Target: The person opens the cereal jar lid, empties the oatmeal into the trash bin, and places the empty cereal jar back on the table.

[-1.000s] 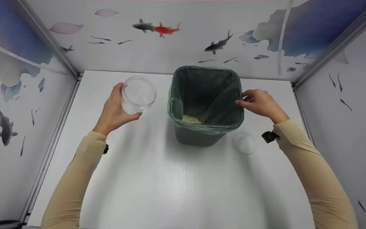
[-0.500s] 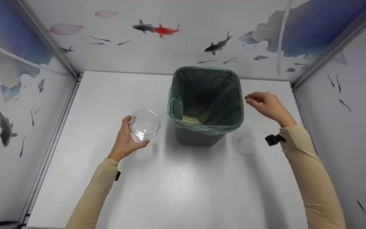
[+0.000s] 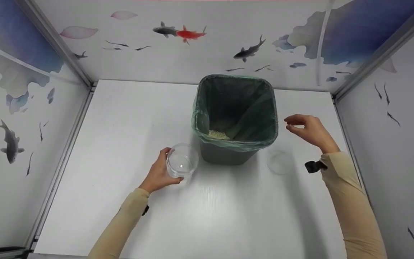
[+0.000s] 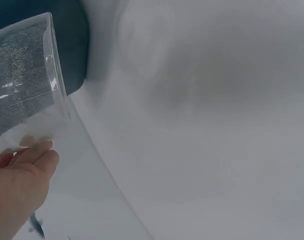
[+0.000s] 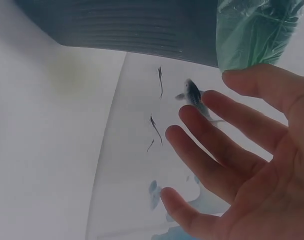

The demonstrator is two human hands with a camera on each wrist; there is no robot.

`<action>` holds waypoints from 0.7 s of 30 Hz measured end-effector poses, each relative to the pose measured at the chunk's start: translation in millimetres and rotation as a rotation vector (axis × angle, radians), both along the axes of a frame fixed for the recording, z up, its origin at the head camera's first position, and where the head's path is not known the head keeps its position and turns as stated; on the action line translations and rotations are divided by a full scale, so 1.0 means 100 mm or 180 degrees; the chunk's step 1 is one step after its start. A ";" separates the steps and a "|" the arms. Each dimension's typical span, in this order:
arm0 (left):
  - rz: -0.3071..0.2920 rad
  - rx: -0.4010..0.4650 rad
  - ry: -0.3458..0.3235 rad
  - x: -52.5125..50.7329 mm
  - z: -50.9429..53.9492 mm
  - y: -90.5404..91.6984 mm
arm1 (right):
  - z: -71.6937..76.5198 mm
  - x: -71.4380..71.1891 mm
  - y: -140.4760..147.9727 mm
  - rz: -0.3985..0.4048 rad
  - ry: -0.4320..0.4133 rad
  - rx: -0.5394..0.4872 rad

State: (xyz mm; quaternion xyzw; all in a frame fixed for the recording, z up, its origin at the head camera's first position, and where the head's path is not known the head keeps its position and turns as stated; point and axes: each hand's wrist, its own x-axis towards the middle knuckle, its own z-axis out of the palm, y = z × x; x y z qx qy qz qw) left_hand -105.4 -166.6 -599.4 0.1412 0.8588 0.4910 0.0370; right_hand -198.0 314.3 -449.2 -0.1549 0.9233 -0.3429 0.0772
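Note:
My left hand grips a clear round jar from its left side, fingers and thumb around the wall. The jar is just to the front left of a grey trash bin. Fine specks show on the jar wall in the left wrist view. A green bag lines the bin and folds over its rim. Some pale, grainy material lies at the bottom inside. Right of the bin, my right hand holds nothing; its fingers are relaxed and spread in the right wrist view.
A clear round lid lies on the white table to the right of the bin. White panels painted with fish enclose the table at the back and both sides.
My left hand has brought the jar toward me and to the right, closer to the bin. My right hand has let go of the bin's rim and drawn back to the right.

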 end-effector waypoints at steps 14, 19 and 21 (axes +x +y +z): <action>-0.0788 0.0169 -0.0151 0.12 -0.33 0.62 | -0.22 0.04 0.06 -0.0029 -0.0095 -0.0063; -0.1004 0.0222 -0.0064 0.12 -0.41 0.86 | -0.21 0.11 0.05 -0.0117 -0.0084 -0.0140; -0.1058 0.0202 -0.0033 0.12 -0.43 0.93 | -0.22 0.15 0.05 -0.0158 -0.0037 -0.0189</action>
